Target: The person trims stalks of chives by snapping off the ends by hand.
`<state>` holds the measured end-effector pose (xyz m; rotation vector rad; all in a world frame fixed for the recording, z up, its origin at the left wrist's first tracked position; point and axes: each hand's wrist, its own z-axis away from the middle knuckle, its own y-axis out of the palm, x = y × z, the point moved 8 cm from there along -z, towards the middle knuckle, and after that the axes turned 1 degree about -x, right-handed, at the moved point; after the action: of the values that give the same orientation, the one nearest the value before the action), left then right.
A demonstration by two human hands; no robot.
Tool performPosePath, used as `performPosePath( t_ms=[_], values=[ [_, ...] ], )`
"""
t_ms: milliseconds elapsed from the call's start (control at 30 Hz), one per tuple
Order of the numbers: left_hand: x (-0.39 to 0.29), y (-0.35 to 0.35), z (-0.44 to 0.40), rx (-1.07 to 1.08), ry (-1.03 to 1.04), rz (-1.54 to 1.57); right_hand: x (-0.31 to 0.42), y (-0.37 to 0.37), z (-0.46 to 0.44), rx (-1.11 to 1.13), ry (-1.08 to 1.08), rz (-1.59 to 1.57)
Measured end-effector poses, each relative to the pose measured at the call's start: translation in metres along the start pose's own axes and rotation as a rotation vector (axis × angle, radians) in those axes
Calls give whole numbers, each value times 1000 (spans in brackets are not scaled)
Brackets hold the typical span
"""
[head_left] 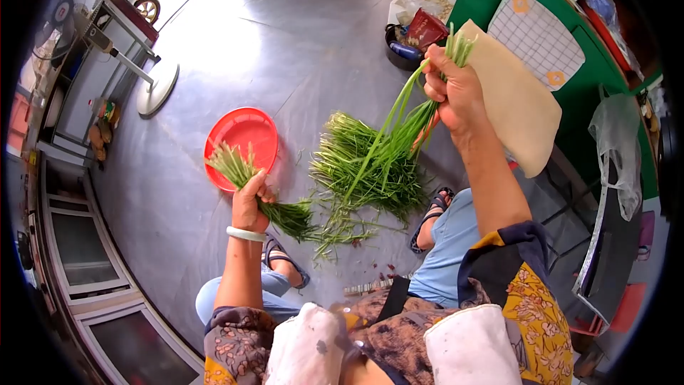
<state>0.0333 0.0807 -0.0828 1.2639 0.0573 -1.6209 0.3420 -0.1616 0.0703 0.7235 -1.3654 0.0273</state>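
Note:
My left hand (252, 202), with a pale bangle on its wrist, is closed round a bunch of garlic chives (234, 164). Their pale cut ends point up and away, and the dark leafy ends hang toward the floor. Raised on the other side, my right hand (454, 91) grips several long green chive stalks (404, 133) near their upper ends. These stalks trail down over a large pile of chives (347, 164) on the floor between my feet. A round red plastic basin (246, 130) stands behind my left hand, partly covered by the bunch.
Loose trimmings (333, 232) lie on the grey floor (285, 50) near my feet. A white-based fan (158, 89) stands far left, beside glass-fronted cabinets (82, 242). On the right are a beige board (516, 93), a green cabinet (484, 0) and a hanging plastic bag (616, 135). A black bin (404, 62) stands beyond.

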Motion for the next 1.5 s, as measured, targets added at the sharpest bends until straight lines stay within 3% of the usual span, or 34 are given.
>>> performPosePath(
  t_ms=[167,233,333,600,733,967,1367,1500],
  values=[
    [-5,72,29,120,-21,-77,-44,46,25,160,164,115],
    [-2,96,33,274,0,-112,-64,60,37,216,239,134],
    [14,111,36,357,-122,-136,-86,81,52,310,311,184],
    [23,106,37,272,-103,-8,-106,100,69,334,354,291],
    [18,103,36,246,-104,15,-114,120,85,667,232,284],
    [19,106,39,285,-99,55,-87,104,70,476,-84,755],
    [18,104,40,261,-116,-62,-75,75,41,306,-69,608],
    [16,98,39,239,-99,-45,-54,68,31,223,-196,680]
  ],
)
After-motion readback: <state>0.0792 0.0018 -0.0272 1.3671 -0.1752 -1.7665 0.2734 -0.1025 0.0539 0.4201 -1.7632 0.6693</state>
